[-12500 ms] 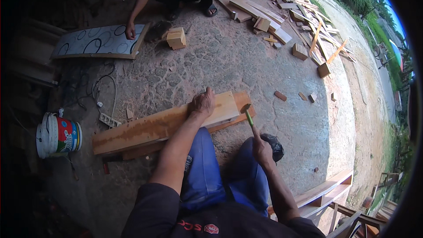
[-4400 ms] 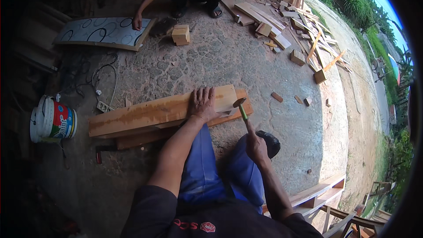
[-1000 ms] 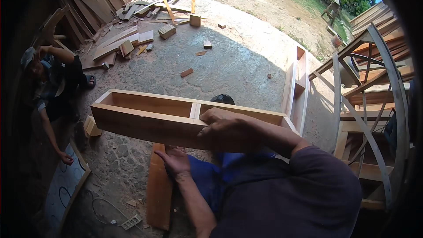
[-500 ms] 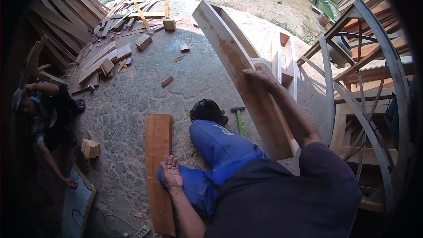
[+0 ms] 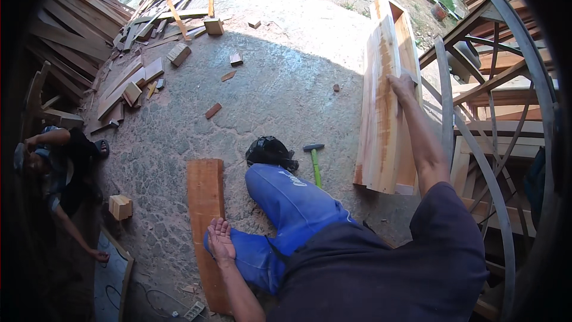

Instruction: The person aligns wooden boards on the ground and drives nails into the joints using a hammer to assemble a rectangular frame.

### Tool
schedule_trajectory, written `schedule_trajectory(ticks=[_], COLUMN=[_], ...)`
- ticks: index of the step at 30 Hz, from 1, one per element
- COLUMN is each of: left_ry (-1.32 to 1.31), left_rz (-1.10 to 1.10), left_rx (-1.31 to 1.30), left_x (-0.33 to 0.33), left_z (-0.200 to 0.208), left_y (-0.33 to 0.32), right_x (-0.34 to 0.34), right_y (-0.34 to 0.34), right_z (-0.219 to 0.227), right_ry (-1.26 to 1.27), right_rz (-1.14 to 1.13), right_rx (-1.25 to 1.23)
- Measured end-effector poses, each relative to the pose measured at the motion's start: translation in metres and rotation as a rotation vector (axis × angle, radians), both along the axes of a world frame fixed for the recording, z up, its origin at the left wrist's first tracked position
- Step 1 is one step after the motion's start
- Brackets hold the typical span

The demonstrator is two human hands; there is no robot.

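My right hand (image 5: 403,88) grips the side of a long, hollow wooden box frame (image 5: 376,119), fingers closed over its edge. The frame is at my right, one end toward me and the other out in the sunlight. My left hand (image 5: 221,241) is open, palm up, by my bent knee, and holds nothing. Under that knee and hand lies a thick reddish-brown plank (image 5: 204,188). Between plank and frame, a hammer (image 5: 314,164) with a green handle rests on the ground. A black plastic bag (image 5: 271,152) is just beyond my other knee.
Offcuts (image 5: 143,77) and a pile of thin strips (image 5: 185,6) lie at the far left. Curved wooden frames (image 5: 494,137) stand close on the right. At the left a person (image 5: 53,167) sits near a pale panel (image 5: 110,274). A power strip (image 5: 193,310) lies at the bottom.
My right hand has swung the box frame rightward and turned it, so it points more straight ahead over where another frame lay. My left hand stays open by my knee.
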State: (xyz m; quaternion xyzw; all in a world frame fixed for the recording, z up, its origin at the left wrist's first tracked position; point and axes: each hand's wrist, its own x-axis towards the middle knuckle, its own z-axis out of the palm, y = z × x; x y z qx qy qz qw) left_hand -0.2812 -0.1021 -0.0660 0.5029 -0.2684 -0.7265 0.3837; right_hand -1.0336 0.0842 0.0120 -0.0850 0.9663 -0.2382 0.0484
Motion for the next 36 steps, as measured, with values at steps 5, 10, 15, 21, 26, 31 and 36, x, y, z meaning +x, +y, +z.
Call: schedule_trajectory(ticks=[5, 10, 15, 21, 26, 31, 36], left_ry=[-0.066, -0.157, -0.217, -0.222, -0.263, -0.328, -0.416], left_rz=[-0.001, -0.019, -0.066, -0.093, -0.102, -0.104, -0.149], left_rx=[-0.003, -0.039, -0.047, -0.067, -0.094, -0.08, -0.109], left_x=[-0.011, -0.015, -0.017, -0.019, -0.019, -0.023, -0.023], left_z=[0.003, 0.008, -0.004, -0.006, -0.002, -0.005, -0.009], left_y=[0.003, 0.004, 0.003, -0.003, -0.001, -0.003, -0.007], right_x=[-0.011, 0.031, 0.045, 0.039, 0.049, 0.058, 0.05], right_y=[0.018, 0.022, 0.053, 0.049, 0.034, 0.015, 0.0], right_z=[-0.021, -0.06, -0.074, -0.068, -0.068, -0.077, -0.068], right_ry=[-0.096, -0.125, -0.088, -0.098, -0.137, -0.113, -0.09], right_rz=[-0.145, -0.142, 0.015, 0.052, -0.014, -0.041, -0.04], right_rx=[0.274, 0.234, 0.169, 0.194, 0.197, 0.201, 0.181])
